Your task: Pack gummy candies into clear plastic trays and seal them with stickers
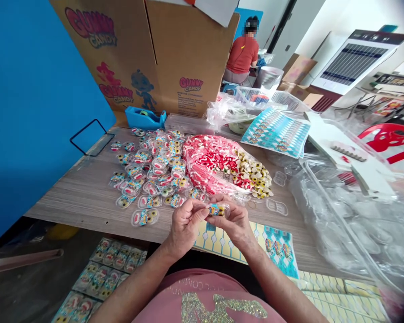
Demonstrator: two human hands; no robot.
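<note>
Between the fingertips of both hands is a small clear candy pack [217, 210] with a blue printed label and yellow eye-shaped gummies inside. My left hand [186, 222] pinches its left side, and my right hand [234, 220] grips the right side. Just under the hands lies a partly used sticker sheet [278, 251] at the table's front edge. Beyond them rests an opened plastic bag [202, 172] of red and white gummies, with loose eye gummies [256, 175] at its right. Several labelled packs [148, 202] are heaped to the left.
A large cardboard box [168, 63] and a blue tape dispenser [144, 118] stand at the back. More sticker sheets [276, 132] lie behind the gummies. Clear plastic trays [350, 224] fill the right side. A seated person [242, 54] is in the background.
</note>
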